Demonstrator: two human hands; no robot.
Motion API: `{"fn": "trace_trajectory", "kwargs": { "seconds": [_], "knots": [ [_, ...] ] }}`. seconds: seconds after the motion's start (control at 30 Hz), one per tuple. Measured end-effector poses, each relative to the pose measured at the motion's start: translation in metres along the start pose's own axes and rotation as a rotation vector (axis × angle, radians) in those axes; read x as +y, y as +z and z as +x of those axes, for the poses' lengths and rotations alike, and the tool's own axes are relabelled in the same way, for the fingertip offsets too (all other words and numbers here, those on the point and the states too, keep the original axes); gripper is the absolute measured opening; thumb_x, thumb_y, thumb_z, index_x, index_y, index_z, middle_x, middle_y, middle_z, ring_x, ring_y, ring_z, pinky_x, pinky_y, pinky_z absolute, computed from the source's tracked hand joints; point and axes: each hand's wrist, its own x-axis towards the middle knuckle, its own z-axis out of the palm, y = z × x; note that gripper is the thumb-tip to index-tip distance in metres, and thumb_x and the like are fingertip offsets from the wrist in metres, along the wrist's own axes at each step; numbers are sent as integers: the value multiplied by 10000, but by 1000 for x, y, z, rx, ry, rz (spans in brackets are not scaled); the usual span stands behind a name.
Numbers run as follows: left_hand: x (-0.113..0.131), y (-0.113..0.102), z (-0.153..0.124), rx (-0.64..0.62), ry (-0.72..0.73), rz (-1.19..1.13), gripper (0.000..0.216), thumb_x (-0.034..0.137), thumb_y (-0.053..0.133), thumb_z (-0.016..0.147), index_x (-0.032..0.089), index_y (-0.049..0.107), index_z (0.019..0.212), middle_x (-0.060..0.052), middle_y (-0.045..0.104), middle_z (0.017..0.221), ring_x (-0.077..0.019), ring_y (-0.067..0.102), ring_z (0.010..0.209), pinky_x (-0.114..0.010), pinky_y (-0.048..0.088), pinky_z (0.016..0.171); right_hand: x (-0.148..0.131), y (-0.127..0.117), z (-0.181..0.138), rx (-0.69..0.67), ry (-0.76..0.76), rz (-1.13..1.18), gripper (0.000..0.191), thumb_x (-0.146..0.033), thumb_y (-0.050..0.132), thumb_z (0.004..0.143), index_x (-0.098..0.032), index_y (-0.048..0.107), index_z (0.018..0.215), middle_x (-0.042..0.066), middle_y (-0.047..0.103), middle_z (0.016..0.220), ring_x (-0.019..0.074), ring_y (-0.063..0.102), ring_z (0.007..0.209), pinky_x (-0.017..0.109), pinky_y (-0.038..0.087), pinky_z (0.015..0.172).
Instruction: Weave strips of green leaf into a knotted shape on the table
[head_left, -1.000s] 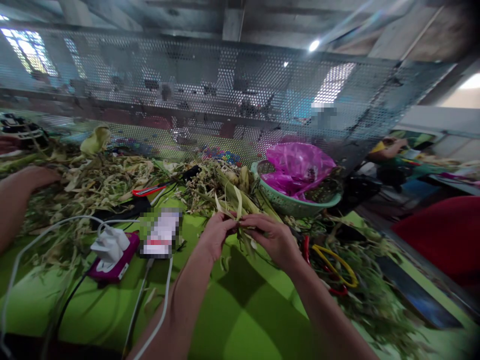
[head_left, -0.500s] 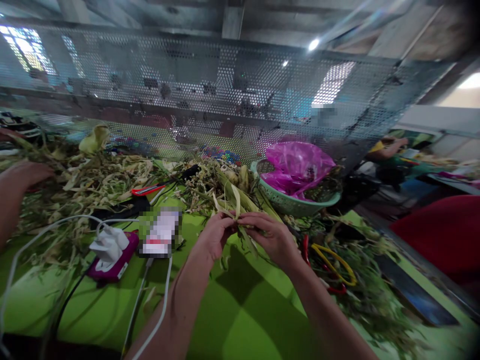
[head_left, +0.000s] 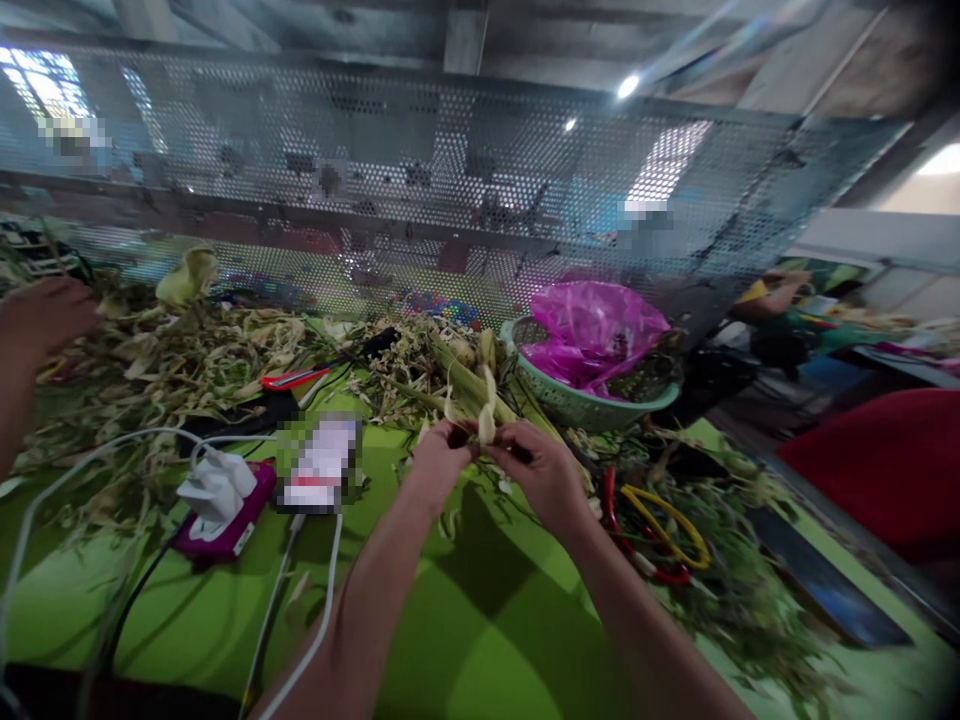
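Note:
My left hand and my right hand meet over the green table. Both have their fingers pinched on a pale, wilted leaf strip, which sticks up curled between them. A thinner pale strip rises near my left fingers. What lies between the fingertips is partly hidden. Just beyond my hands rests a bundle of long green leaves, in front of a heap of dried plant scraps.
A green basket holds a purple plastic bag. Red-handled and yellow-handled tools lie right. Left are a phone, white plugs on a purple power block, cables and a red cutter. Another person's hand hovers over leaf litter.
The leaf strip between my hands has shifted slightly right and now curls upright. My fingers have bent and regripped. At the left, the other person's hand has risen.

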Motion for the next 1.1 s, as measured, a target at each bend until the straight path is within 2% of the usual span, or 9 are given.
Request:
{"fn": "trace_trajectory", "kwargs": {
  "seconds": [0.13,0.27,0.37,0.47,0.57,0.67,0.77,0.97,1.1],
  "knots": [
    [-6,1,3,-56,130,200,246,100,711,601,156,671,837,-41,701,819,-166,608,764,-294,453,796,8,6,-1,116,130,-1,146,-339,659,800,-194,647,793,30,653,734,181,596,670,296,474,640],
    [-8,1,4,-81,162,212,308,60,641,634,158,664,926,-56,705,884,-170,622,808,-297,454,829,11,8,-1,177,257,102,234,-401,685,759,-180,612,780,16,615,662,155,544,584,266,444,532],
    [-8,1,3,-76,174,199,337,58,642,631,157,645,953,-65,698,908,-172,621,821,-302,454,824,11,8,1,173,376,275,290,-421,715,714,-180,569,778,-2,576,629,129,500,514,245,418,450],
    [-6,2,1,-64,158,152,355,57,661,617,157,621,956,-58,687,895,-166,613,818,-300,453,811,11,8,2,108,473,427,319,-423,716,698,-162,586,829,-14,568,641,94,442,462,218,368,394],
    [-3,6,-4,-42,69,-1,313,92,678,634,154,609,933,-44,672,867,-151,602,817,-283,444,802,9,10,1,128,469,466,273,-397,701,703,-163,602,803,-10,582,655,100,464,500,221,391,437],
    [-2,10,-8,-2,-6,-131,258,194,720,657,154,611,888,-33,658,854,-134,587,787,-265,435,774,5,15,0,219,425,492,232,-375,688,715,-181,608,815,14,630,713,154,565,637,280,490,599],
    [-3,13,-10,66,-23,-127,277,248,775,618,155,614,824,-23,645,814,-132,577,778,-269,430,792,3,20,-1,268,405,547,232,-378,689,721,-189,607,829,30,663,771,186,609,732,335,511,730],
    [-10,15,-9,90,54,43,196,305,719,683,160,619,768,-9,624,763,-135,553,758,-271,415,789,4,25,-2,296,410,602,252,-386,683,732,-181,598,850,37,666,806,182,615,738,337,510,755],
    [-12,12,-6,132,104,113,141,288,676,705,167,615,743,5,605,716,-128,525,702,-249,394,707,2,23,-5,296,384,425,214,-372,653,776,-174,621,849,38,662,762,185,610,693,326,512,690]
  ]
}}
